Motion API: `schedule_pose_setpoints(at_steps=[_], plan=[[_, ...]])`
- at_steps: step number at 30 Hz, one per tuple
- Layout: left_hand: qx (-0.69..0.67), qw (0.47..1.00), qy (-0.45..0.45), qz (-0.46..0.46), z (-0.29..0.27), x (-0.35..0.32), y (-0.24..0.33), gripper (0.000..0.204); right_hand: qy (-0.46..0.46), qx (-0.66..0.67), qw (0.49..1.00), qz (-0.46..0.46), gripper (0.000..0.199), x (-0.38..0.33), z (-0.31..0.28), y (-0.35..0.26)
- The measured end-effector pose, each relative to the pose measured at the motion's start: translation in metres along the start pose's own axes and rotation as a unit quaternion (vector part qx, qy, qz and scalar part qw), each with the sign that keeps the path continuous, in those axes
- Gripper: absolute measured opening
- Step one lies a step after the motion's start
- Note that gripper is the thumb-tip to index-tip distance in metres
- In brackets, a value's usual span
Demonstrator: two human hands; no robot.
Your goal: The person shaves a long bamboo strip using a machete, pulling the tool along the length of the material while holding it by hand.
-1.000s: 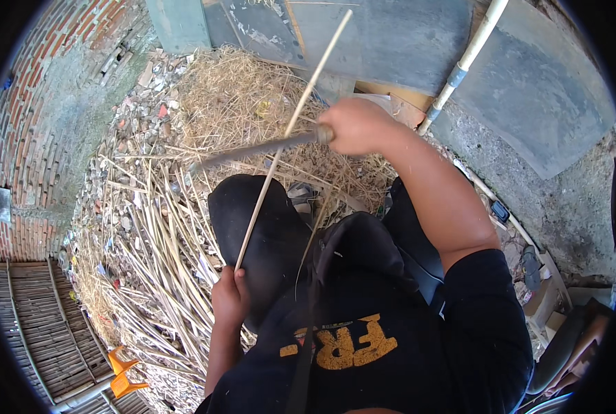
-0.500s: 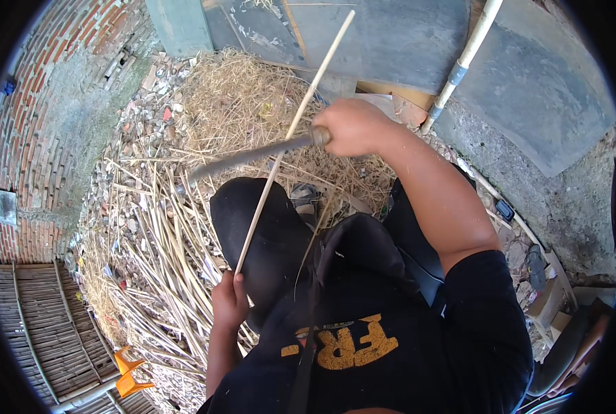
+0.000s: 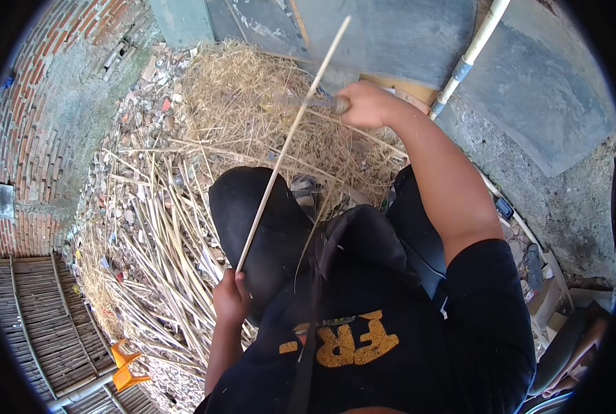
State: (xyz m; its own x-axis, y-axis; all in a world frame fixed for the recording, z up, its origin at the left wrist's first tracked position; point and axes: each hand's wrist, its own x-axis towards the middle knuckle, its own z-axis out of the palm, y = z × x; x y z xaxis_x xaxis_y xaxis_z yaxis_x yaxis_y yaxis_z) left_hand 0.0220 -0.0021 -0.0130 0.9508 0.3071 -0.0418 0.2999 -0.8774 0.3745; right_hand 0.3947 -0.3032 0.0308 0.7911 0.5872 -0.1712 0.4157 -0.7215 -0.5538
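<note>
A long, thin, pale bamboo stick (image 3: 291, 141) ran slantwise up the middle of the view, its lower end gripped in the left hand (image 3: 230, 299) just beside the person's black-trousered knee (image 3: 253, 207), its upper end reaching out over the grey concrete slab (image 3: 391, 34) at the top. The left hand was clenched round the stick's foot, the fingers wrapped about it. The right hand (image 3: 364, 103), held out at arm's length above the stick, was closed on the handle of a dark metal blade (image 3: 308, 102), which showed only as a blur lying across the stick's upper part; whether blade and stick touched could not be told. Under both lay a heap of dry straw-coloured shavings (image 3: 253, 90), and to the left of the knee a loose pile of pale split bamboo strips (image 3: 163, 248) spread over the rubble-strewn ground. Further left stood a curved red brick wall (image 3: 39, 103), and in the lower left corner lay woven bamboo mats (image 3: 32, 324) with a small orange plastic object (image 3: 125, 366) beside them. A white pipe with a blue band (image 3: 470, 52) leaned at the upper right, over the grey slab.
</note>
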Motion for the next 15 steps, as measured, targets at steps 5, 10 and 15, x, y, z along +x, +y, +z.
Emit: schedule_pose_setpoints(at_steps=[5, 10, 15], plan=[[0.000, 1.000, -0.005, -0.003, 0.001, 0.000, -0.001, 0.023, 0.062, -0.008, 0.998, 0.014, 0.027, 0.001, -0.003, 0.012], [0.026, 0.998, 0.049, 0.004, 0.010, -0.008, -0.007, 0.023, 0.007, -0.101, 0.993, -0.064, 0.027, -0.023, 0.000, -0.044], [0.052, 0.998, 0.045, 0.015, 0.007, 0.004, 0.001, 0.024, 0.052, -0.021, 0.998, 0.039, 0.029, 0.011, -0.008, 0.021]])
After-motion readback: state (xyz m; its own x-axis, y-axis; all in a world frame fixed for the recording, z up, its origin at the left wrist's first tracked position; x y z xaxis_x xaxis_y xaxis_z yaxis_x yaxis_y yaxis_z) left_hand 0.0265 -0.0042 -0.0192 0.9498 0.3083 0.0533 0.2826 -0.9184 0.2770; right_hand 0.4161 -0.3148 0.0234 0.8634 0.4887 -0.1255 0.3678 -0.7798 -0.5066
